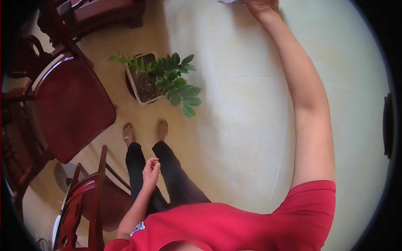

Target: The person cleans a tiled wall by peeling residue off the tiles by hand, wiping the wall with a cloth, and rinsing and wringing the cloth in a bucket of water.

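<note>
My right arm stretches up along the pale tiled wall [251, 125], and my right hand [263, 5] is partly cut off by the top edge. Beside its fingers a bit of white cloth [227, 1] shows against the wall; the hand appears closed on it, though most of the cloth is out of view. Low in front of my dark trousers hangs my left hand [151, 170]. Its fingers are curled in toward the thumb, and I see nothing in them.
A potted plant [146, 85] with green leaves stands on the floor by the wall, just beyond my feet [162, 129]. Dark red wooden chairs [75, 108] fill the left side, one chair [104, 201] close to my left arm. A dark object [388, 125] sits at the far right.
</note>
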Available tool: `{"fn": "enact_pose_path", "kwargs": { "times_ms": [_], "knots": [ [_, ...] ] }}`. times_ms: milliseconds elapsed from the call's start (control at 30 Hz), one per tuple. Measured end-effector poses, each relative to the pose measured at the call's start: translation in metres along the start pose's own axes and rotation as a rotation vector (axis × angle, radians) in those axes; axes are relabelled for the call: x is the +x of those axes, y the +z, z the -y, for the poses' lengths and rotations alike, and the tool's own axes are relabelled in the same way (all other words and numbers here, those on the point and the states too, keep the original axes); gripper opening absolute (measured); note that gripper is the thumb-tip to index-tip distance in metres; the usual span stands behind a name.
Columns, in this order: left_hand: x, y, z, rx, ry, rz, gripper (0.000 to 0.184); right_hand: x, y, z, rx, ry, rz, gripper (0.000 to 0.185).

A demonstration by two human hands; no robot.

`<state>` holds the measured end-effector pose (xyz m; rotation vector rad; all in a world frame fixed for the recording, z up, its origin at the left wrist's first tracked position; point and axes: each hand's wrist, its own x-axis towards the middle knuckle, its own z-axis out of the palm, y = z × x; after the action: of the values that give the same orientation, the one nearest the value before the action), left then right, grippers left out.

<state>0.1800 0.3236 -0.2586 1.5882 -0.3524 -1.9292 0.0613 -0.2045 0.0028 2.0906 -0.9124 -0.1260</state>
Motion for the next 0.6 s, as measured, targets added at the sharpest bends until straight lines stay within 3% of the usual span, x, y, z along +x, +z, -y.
{"fn": "enact_pose_path", "kwargs": {
  "times_ms": [100, 167, 233, 267, 333, 367, 400, 433, 467, 533, 600],
  "knots": [
    [0.005, 0.007, 0.015, -0.007, 0.012, -0.062, 0.021, -0.023, 0.066, 0.012, 0.045, -0.143, 0.236, 0.018],
    [0.011, 0.011, 0.02, -0.006, 0.042, -0.117, 0.022, -0.066, 0.121, 0.04, -0.079, -0.081, 0.196, 0.018],
    [0.012, 0.016, 0.023, 0.019, 0.064, -0.145, 0.022, -0.131, 0.104, 0.071, 0.068, -0.333, 0.317, 0.019],
    [0.013, 0.02, 0.022, 0.001, 0.064, -0.142, 0.022, -0.161, 0.091, 0.096, 0.304, -0.097, 0.542, 0.022],
    [0.016, 0.029, 0.018, -0.044, 0.072, -0.15, 0.022, -0.243, 0.085, 0.132, 0.334, -0.164, 0.746, 0.022],
    [0.015, 0.033, 0.016, -0.059, 0.082, -0.15, 0.022, -0.288, 0.078, 0.139, 0.225, -0.603, 0.739, 0.021],
    [0.015, 0.036, 0.013, -0.071, 0.09, -0.152, 0.022, -0.334, 0.068, 0.153, 0.231, -0.648, 0.795, 0.016],
    [0.016, 0.04, 0.012, -0.077, 0.1, -0.159, 0.022, -0.37, 0.051, 0.159, 0.213, -0.849, 0.834, 0.013],
    [0.016, 0.042, 0.014, -0.125, 0.114, -0.166, 0.022, -0.437, 0.062, 0.168, 0.302, -0.816, 0.926, 0.012],
    [0.014, 0.042, 0.015, -0.092, 0.116, -0.174, 0.022, -0.462, 0.028, 0.168, 0.358, -1.091, 1.005, 0.012],
    [0.01, 0.038, 0.017, -0.065, 0.12, -0.197, 0.022, -0.449, 0.027, 0.167, 0.377, -1.13, 1.074, 0.012]
  ]
}}
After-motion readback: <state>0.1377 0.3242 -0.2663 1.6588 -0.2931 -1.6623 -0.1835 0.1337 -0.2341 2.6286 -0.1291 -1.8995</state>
